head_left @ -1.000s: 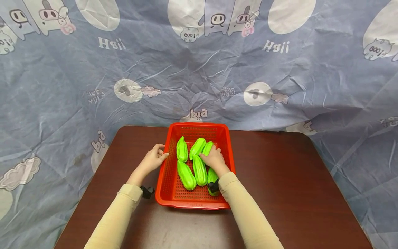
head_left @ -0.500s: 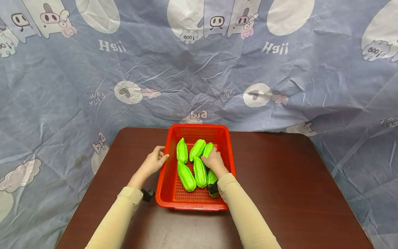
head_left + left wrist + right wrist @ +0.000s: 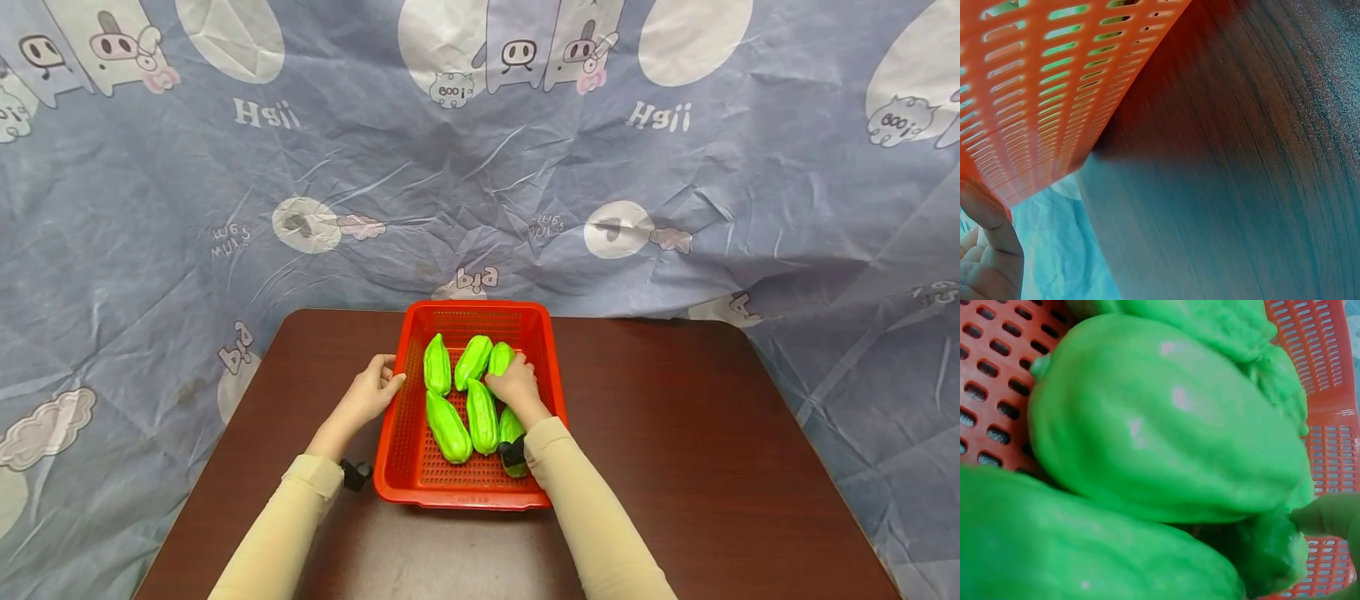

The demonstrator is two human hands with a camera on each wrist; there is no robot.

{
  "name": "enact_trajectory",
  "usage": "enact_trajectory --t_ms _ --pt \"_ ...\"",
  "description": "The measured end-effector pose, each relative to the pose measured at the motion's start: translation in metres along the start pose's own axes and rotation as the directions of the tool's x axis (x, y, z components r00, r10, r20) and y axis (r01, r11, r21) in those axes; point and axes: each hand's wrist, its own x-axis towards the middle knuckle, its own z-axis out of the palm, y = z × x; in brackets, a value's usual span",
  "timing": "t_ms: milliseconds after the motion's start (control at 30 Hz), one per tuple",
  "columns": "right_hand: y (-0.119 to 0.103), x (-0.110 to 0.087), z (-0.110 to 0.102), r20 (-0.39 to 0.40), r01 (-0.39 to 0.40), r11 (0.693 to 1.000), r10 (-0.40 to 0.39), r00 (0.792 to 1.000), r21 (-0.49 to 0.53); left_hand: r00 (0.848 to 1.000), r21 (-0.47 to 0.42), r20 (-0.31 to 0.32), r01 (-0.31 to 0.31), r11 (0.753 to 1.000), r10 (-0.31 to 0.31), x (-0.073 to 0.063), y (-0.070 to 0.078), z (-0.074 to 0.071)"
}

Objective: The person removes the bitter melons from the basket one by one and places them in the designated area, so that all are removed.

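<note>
A red perforated plastic basket [image 3: 474, 501] stands on the table with several bright green ribbed gourds inside. My left hand [image 3: 369, 392] grips its left rim; in the left wrist view the thumb [image 3: 985, 206] meets the rim from outside the slotted wall. My right hand [image 3: 517, 385] reaches into the basket and holds the far-right gourd [image 3: 500, 357], partly covering it. Beside that hand lie a middle gourd [image 3: 482, 417] and a near-right gourd [image 3: 511, 427], half hidden by the wrist. In the right wrist view the thumb [image 3: 1325, 515] presses a gourd's end [image 3: 1269, 550].
Toward the left of the basket lie a gourd [image 3: 437, 367] and a longer one [image 3: 448, 427]; another gourd [image 3: 473, 360] sits at the back. The dark brown table [image 3: 675, 450] extends on both sides. A blue-grey printed cloth [image 3: 480, 167] hangs behind it.
The view shifts very slightly. My right hand moves a little within the basket at the far-right gourd. The left hand stays on the rim, and the gourds keep their places.
</note>
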Motion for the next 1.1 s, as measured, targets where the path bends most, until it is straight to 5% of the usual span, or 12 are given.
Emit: enact_trajectory --t_ms 467,1100 --pt "-0.016 -0.013 -0.023 -0.061 0.028 0.999 -0.027 0.998 0.015 1.0 -0.006 -0.008 0.025 1.0 -0.025 -0.003 0.001 0.0" --pt "-0.016 -0.032 -0.105 -0.169 0.092 0.986 -0.067 0.983 0.14 1.0 -0.005 -0.013 -0.005 1.0 0.005 0.0 0.001 -0.001"
